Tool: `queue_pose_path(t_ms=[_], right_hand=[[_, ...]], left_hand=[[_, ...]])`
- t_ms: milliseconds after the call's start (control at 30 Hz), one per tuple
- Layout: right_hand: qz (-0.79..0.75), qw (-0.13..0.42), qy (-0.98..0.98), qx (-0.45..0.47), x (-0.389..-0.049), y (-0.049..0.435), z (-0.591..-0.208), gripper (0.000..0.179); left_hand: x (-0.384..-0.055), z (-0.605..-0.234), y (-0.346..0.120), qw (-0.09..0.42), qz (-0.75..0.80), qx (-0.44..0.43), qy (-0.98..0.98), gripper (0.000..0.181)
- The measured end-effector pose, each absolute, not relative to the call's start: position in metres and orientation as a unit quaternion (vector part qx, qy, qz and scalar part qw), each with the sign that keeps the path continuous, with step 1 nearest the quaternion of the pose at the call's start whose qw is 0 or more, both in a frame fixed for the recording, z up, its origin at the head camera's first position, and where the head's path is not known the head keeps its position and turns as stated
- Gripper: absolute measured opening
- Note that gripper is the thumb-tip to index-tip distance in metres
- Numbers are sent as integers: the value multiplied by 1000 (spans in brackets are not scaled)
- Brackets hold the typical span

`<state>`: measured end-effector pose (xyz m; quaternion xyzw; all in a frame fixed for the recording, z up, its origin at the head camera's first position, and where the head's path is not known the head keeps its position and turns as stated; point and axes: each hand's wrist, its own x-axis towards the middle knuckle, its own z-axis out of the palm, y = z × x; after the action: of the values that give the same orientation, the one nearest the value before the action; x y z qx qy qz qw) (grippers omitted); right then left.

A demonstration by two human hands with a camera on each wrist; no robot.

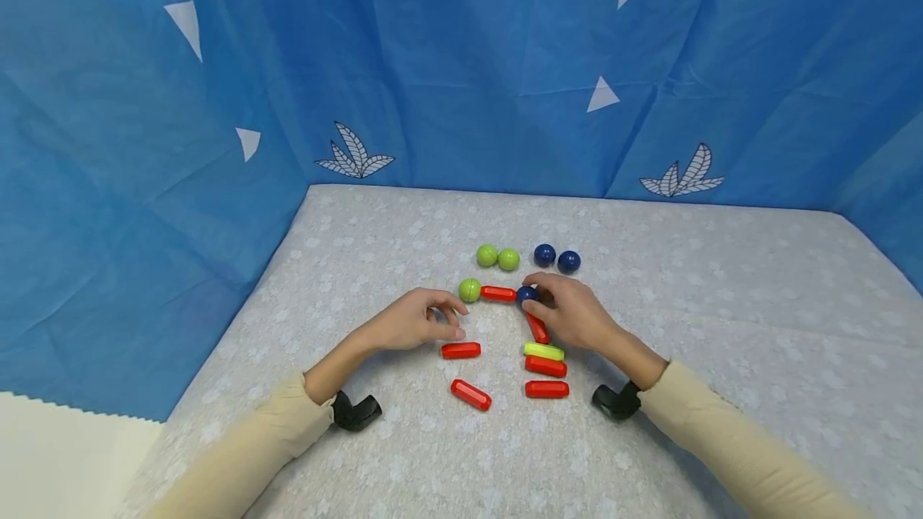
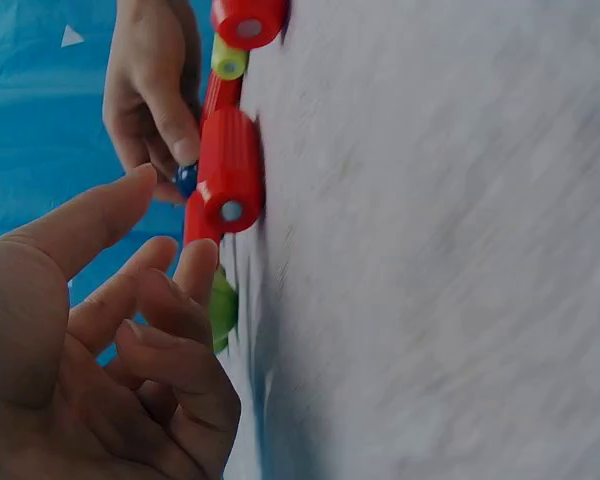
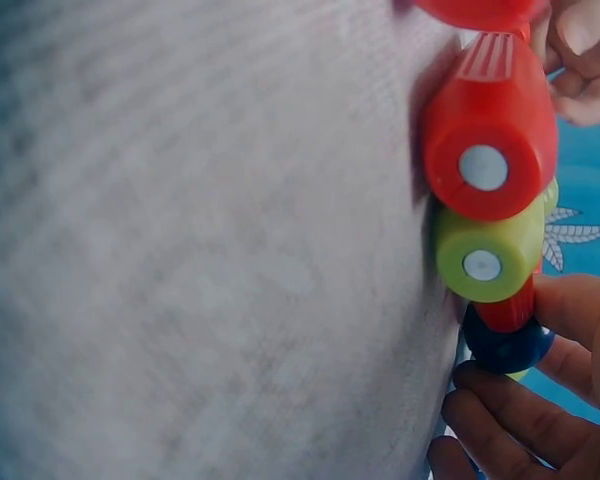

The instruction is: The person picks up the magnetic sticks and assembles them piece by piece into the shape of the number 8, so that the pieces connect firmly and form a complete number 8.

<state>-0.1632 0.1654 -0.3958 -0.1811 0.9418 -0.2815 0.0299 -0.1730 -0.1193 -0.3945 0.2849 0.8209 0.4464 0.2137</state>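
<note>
My right hand pinches a dark blue ball between thumb and fingers. A red rod runs left from that ball to a green ball. From the blue ball a second red rod slants toward me, its upper part by my thumb. My left hand hovers left of the pieces, fingers loosely bent and holding nothing. Close to its fingertips lies a separate red rod. In the right wrist view, a yellow-green rod shows a grey disc on its end.
Two green balls and two blue balls sit farther back. Nearer me lie a tilted red rod, a red rod against the yellow-green one, and another red rod. A blue curtain hangs behind the patterned tablecloth.
</note>
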Motion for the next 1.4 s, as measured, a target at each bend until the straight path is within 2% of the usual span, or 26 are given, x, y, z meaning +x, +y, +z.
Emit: queue_pose_path(t_ms=[133, 367, 700, 1067, 1400], right_hand=[[-281, 27, 941, -185, -164, 165, -396, 31], [-281, 23, 941, -186, -164, 165, -395, 31], [-283, 21, 941, -185, -163, 165, -396, 31], [-284, 21, 940, -187, -163, 165, -396, 31], [-282, 21, 941, -187, -163, 165, -396, 30]], left_hand=[[-168, -397, -117, 228, 421, 293, 828, 32], [-162, -393, -113, 216, 375, 302, 849, 22], [-165, -395, -115, 228, 405, 288, 837, 18], [-179, -395, -124, 193, 472, 229, 829, 18], [-185, -397, -125, 161, 466, 197, 847, 17]])
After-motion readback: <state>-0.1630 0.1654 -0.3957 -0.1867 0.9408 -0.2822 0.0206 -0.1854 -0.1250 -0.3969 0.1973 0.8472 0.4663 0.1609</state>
